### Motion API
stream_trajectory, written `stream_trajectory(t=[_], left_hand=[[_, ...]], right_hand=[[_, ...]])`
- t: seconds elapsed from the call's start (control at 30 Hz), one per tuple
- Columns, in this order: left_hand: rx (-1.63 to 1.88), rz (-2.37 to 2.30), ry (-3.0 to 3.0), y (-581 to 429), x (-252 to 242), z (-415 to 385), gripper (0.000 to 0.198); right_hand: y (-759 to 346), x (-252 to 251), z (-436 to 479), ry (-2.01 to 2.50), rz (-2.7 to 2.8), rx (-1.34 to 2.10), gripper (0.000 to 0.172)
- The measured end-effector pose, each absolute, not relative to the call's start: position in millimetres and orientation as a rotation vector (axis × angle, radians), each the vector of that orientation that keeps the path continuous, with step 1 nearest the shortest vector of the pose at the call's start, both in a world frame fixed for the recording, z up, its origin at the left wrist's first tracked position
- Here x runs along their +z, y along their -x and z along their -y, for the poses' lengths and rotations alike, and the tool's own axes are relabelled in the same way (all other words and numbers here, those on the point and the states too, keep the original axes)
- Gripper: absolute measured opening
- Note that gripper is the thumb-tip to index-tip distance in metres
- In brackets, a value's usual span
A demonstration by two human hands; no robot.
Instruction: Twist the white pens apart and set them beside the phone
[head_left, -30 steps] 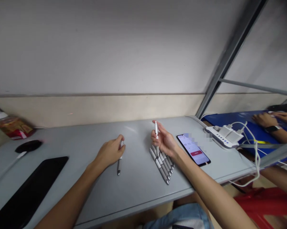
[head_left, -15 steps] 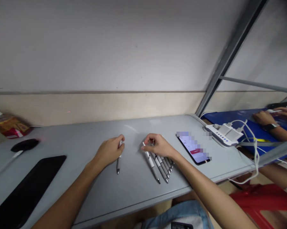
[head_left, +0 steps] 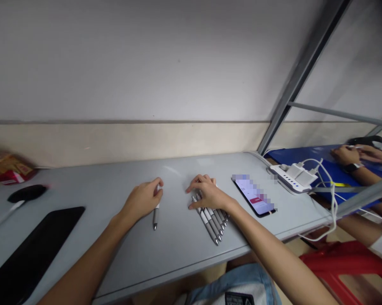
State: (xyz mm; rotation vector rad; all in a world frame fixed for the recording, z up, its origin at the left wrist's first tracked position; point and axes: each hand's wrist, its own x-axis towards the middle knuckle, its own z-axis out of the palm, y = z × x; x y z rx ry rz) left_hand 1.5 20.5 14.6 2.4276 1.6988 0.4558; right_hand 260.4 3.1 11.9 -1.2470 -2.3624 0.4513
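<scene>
My left hand (head_left: pixel 145 197) is closed round the upper part of a white and grey pen (head_left: pixel 156 215), whose silver tip points toward the table's front edge. To the right, my right hand (head_left: pixel 206 192) hovers over the top ends of several similar pens (head_left: pixel 213 226), its thumb and fingers apart. Those pens lie side by side in a slanted row, tips toward the front edge. My right hand and wrist hide the tops of some pens.
A lit phone (head_left: pixel 254 195) and a white power strip (head_left: pixel 291 180) with cables lie right. At left are a black pad (head_left: pixel 38 254), a black disc (head_left: pixel 27 193) and a red-yellow packet (head_left: pixel 9 167). Another person's hands (head_left: pixel 346 156) are over a blue surface (head_left: pixel 318 163).
The pen that my right hand was pinching now lies against the row, and the fingers of that hand have opened. The whole view has shifted slightly.
</scene>
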Motion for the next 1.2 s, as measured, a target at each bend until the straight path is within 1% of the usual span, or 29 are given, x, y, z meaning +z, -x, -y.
stream_trajectory(t=[0.3,0.47,0.77,0.9,0.97,1.1,1.2], left_hand=[[0.660,-1.651,-2.301,-5,19,-18,0.021],[0.768,-1.554,-2.148,-11,24,-14,0.020],[0.819,-1.405,-1.924,-18,28,-10,0.021],[0.764,-1.310,-1.738,-23,32,-7,0.022],[0.738,-1.189,-1.685,-27,34,-4,0.025],[0.658,-0.922,-1.590,-34,32,2,0.042],[0.633,-0.846,-1.595,-37,25,5,0.044]], right_hand=[[-262,14,-2,1.207,2.404,0.511,0.059],[-263,18,0,1.213,2.352,0.514,0.060],[-265,20,-1,1.203,2.330,0.518,0.054],[-263,24,1,1.160,2.168,0.488,0.043],[-261,26,2,1.066,2.106,0.505,0.041],[-256,27,3,0.936,2.024,0.716,0.044],[-253,25,2,0.928,2.024,0.872,0.034]])
